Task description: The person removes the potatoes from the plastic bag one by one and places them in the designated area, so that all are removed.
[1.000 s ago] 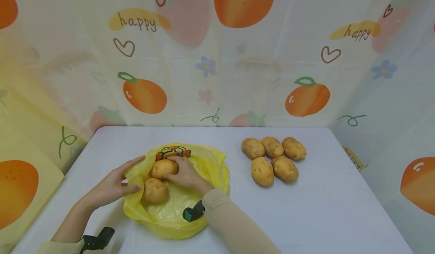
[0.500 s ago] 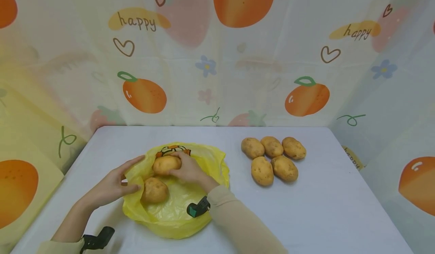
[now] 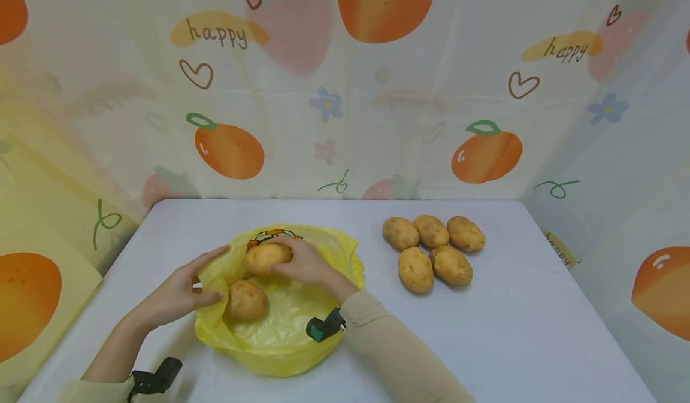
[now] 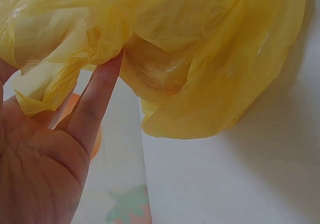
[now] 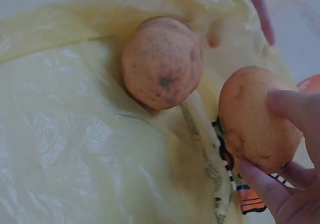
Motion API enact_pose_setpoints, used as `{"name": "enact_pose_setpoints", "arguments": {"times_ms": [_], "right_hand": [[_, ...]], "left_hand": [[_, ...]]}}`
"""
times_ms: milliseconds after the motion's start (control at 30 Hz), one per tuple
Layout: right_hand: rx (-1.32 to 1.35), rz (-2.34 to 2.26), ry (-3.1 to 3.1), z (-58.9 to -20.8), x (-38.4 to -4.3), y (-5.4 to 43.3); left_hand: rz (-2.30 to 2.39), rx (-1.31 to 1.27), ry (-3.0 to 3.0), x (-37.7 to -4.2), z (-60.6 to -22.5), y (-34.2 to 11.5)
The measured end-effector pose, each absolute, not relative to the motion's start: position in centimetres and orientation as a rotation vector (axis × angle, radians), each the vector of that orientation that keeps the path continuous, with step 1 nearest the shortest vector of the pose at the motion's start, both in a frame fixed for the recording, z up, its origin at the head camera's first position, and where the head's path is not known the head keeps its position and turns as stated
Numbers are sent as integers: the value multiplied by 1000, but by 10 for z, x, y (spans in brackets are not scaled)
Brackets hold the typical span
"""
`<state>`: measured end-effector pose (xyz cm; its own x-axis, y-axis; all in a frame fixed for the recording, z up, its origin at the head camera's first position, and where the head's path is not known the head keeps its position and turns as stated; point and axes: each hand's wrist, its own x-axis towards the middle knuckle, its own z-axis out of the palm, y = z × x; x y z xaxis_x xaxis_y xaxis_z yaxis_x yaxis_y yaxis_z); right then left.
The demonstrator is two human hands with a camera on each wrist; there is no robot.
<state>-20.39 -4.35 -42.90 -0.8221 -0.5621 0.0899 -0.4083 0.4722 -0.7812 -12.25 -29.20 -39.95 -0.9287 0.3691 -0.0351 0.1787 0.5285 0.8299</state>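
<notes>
A yellow plastic bag (image 3: 286, 355) lies spread wide on the table, printed at its far side. My left hand (image 3: 175, 298) holds the bag's left rim, thumb and fingers spread along it; in the left wrist view, fingers (image 4: 97, 99) meet the crumpled plastic. Over the bag's far inside, my right hand (image 3: 307, 265) grips a potato (image 3: 265, 259) between thumb and fingers. That potato (image 5: 260, 121) is lifted apart from another potato (image 5: 162, 64), which sits in the bag at the left wall. Some fingertips of the right hand are hidden behind the potato.
Several potatoes (image 3: 416, 271) lie close together on the white table (image 3: 512, 331), right of the bag. A fruit-printed curtain (image 3: 377, 139) hangs behind the table and along its sides. Each wrist carries a small black camera (image 3: 156, 376).
My right hand has moved slightly right and up with the potato, away from the potato at the left wall. The left hand keeps its place on the rim.
</notes>
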Motion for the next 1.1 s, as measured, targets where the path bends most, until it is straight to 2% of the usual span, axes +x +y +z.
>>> {"name": "enact_pose_setpoints", "arguments": {"times_ms": [433,1100], "right_hand": [[-900,-1256,2590,-409,-198,-25],[-973,-1490,2609,-405,-179,9]], "left_hand": [[1359,476,2563,-123,-400,-291],[1343,457,2576,-122,-400,-291]]}}
